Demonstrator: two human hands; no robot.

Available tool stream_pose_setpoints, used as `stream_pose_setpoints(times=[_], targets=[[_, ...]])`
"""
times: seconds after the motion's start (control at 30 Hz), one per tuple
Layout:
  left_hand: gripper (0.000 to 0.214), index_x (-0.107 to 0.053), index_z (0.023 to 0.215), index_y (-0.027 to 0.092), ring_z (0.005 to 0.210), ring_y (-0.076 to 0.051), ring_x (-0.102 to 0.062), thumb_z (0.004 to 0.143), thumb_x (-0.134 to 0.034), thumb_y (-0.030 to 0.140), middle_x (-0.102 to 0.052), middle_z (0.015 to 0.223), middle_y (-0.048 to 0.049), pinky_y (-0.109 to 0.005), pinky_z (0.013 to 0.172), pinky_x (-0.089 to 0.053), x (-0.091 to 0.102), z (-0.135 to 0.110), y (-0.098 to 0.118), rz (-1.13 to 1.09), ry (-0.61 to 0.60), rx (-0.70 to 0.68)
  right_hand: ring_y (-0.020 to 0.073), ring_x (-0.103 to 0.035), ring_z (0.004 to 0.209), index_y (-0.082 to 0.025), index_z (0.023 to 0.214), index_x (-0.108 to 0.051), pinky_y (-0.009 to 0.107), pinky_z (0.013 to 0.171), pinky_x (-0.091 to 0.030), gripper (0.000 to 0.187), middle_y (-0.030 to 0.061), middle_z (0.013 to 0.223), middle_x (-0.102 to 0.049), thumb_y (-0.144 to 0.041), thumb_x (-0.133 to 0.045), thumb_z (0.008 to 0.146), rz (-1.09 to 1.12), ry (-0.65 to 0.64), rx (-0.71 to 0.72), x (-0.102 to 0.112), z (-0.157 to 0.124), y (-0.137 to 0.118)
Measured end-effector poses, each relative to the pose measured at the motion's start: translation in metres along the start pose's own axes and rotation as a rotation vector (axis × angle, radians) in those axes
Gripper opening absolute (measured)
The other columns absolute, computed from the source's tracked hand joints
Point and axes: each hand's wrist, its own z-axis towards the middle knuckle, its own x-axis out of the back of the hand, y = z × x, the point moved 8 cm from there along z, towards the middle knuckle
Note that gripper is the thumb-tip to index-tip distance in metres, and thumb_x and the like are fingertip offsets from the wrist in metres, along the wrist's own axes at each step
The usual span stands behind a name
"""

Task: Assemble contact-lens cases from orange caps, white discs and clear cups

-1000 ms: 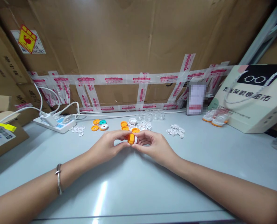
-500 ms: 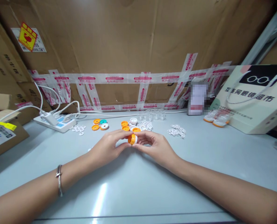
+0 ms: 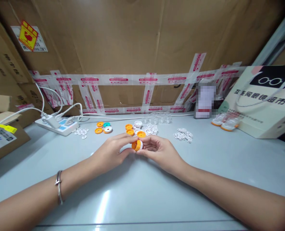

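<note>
Between my two hands, above the middle of the table, is a small round plastic piece, orange on its left side and white on its right. My left hand pinches the orange side between thumb and fingers. From the right, my right hand grips the white side, its fingers curled. Just behind the hands lie several orange plastic rings and white plastic rings. Beside them is a pile of thin white cut-out pieces.
Other orange, white and teal rings lie left, near small white discs with stems. Clear plastic cups line the back. More white cut-outs, a phone, a paper bag and a power strip surround the work area.
Both hands keep their hold on the orange and white piece, which has turned slightly. The whole view has shifted a little; nothing else has visibly moved.
</note>
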Motion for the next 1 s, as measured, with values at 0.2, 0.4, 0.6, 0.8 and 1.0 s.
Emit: stream_pose_setpoints(times=[0.2, 0.4, 0.6, 0.8, 1.0], targets=[[0.028, -0.061, 0.108, 0.017, 0.101, -0.021, -0.060, 0.082, -0.051, 0.014, -0.064, 0.108, -0.0099, -0.037, 0.088, -0.049, -0.002, -0.002, 0.002, 0.026, -0.014, -0.023, 0.0168, -0.064, 0.079, -0.018, 0.086, -0.062, 0.034, 0.078, -0.050, 0.021, 0.0017, 0.081, -0.067, -0.021, -0.068, 0.066, -0.068, -0.018, 0.038, -0.002, -0.001, -0.003], [0.030, -0.059, 0.111, 0.018, 0.099, -0.021, -0.059, 0.083, -0.050, 0.012, -0.063, 0.107, -0.0097, -0.037, 0.086, -0.048, -0.004, -0.002, 0.007, 0.046, -0.046, -0.058, 0.0162, -0.065, 0.077, -0.019, 0.083, -0.062, 0.033, 0.077, -0.051, 0.020, 0.0000, 0.077, -0.068, -0.021, -0.068, 0.065, -0.009, -0.037, 0.017, -0.005, -0.001, 0.001], [0.030, -0.058, 0.111, 0.018, 0.096, -0.019, -0.056, 0.083, -0.049, 0.011, -0.059, 0.100, -0.0085, -0.033, 0.082, -0.047, 0.001, -0.001, 0.011, -0.017, -0.067, -0.086, 0.0144, -0.065, 0.075, -0.018, 0.080, -0.059, 0.031, 0.077, -0.052, 0.029, -0.0002, 0.080, -0.068, -0.020, -0.074, 0.055, 0.149, -0.013, -0.094, -0.005, 0.002, 0.007], [0.031, -0.058, 0.114, 0.021, 0.090, -0.016, -0.057, 0.084, -0.049, 0.019, -0.059, 0.100, -0.0069, -0.031, 0.081, -0.046, -0.002, 0.000, 0.008, -0.088, -0.180, 0.005, 0.0114, -0.064, 0.070, -0.017, 0.081, -0.057, 0.030, 0.078, -0.051, 0.035, -0.0013, 0.073, -0.066, -0.026, -0.078, 0.054, 0.223, -0.102, -0.318, -0.010, -0.003, 0.017], [0.022, -0.065, 0.097, 0.021, 0.078, -0.015, -0.059, 0.078, -0.053, 0.016, -0.060, 0.088, -0.0048, -0.025, 0.070, -0.047, -0.011, -0.003, 0.010, -0.070, -0.275, 0.076, 0.0119, -0.063, 0.072, -0.015, 0.076, -0.065, 0.028, 0.078, -0.049, 0.027, 0.0007, 0.074, -0.069, -0.033, -0.075, 0.058, 0.165, -0.202, -0.331, -0.017, -0.005, 0.015]])
